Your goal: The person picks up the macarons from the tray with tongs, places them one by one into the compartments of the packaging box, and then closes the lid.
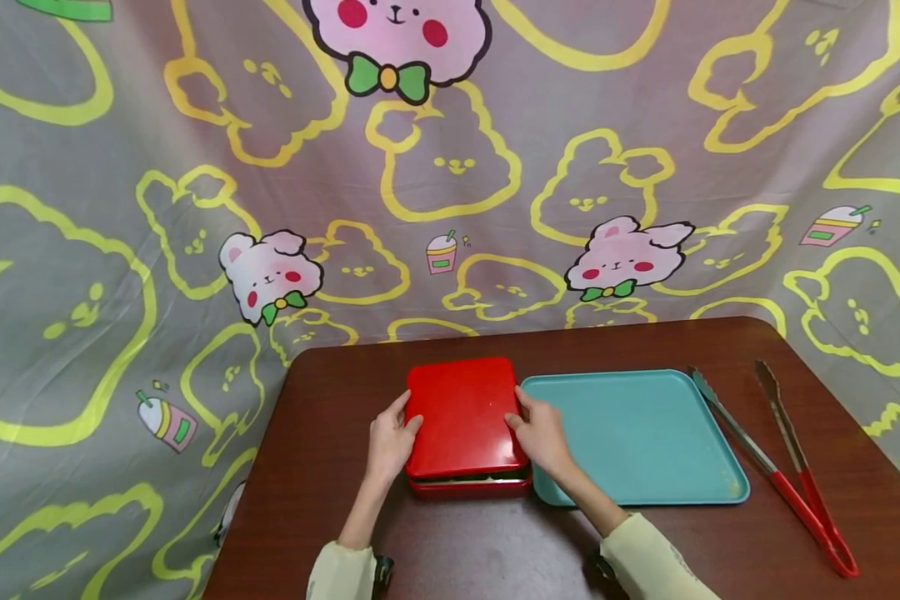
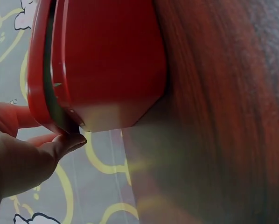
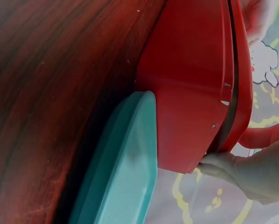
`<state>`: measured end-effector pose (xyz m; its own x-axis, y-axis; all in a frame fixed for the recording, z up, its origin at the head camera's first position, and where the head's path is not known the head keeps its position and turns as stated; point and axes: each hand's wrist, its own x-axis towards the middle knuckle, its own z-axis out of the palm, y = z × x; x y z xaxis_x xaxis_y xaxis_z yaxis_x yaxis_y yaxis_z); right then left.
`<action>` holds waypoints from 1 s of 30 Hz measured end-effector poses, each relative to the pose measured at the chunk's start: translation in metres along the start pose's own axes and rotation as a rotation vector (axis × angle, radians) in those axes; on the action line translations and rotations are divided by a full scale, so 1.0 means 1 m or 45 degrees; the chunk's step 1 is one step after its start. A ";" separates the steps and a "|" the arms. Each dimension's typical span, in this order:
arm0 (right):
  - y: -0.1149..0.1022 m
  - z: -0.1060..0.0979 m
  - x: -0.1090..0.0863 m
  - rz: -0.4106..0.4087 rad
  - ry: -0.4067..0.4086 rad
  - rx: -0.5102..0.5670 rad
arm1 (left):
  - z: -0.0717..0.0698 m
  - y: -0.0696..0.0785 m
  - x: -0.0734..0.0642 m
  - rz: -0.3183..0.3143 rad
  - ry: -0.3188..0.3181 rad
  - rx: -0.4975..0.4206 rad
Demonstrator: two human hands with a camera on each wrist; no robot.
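A red rectangular box (image 1: 471, 490) stands on the table, its red lid (image 1: 461, 412) sitting slightly raised and tilted so that a dark gap shows along the front. My left hand (image 1: 392, 440) pinches the lid's left edge between thumb and fingers. On the opposite side, my right hand (image 1: 542, 429) grips the right edge. Both wrist views show the gap between the lid (image 2: 37, 79) and the box body (image 3: 186, 93), with fingertips under the lid's rim. What lies inside the box is hidden.
A teal tray (image 1: 637, 437) lies right beside the box, touching its side in the right wrist view. Spread tongs with red handles (image 1: 832, 542) rest at the table's right. Behind the brown table (image 1: 330, 417) hangs a patterned grey cloth (image 1: 495, 292).
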<state>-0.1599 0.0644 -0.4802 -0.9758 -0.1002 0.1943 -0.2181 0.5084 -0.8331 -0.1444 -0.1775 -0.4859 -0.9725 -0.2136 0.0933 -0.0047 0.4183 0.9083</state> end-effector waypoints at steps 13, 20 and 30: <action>0.004 0.002 0.000 -0.003 0.023 -0.060 | 0.006 0.001 0.001 0.027 -0.030 0.070; 0.006 0.001 0.000 0.057 -0.030 -0.047 | 0.008 0.002 0.000 0.019 -0.046 0.082; 0.004 0.000 0.000 0.115 -0.075 -0.040 | 0.007 0.003 0.000 0.004 -0.081 0.122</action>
<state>-0.1605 0.0664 -0.4837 -0.9909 -0.1023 0.0873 -0.1292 0.5440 -0.8291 -0.1465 -0.1701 -0.4860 -0.9853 -0.1571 0.0675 -0.0208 0.5019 0.8647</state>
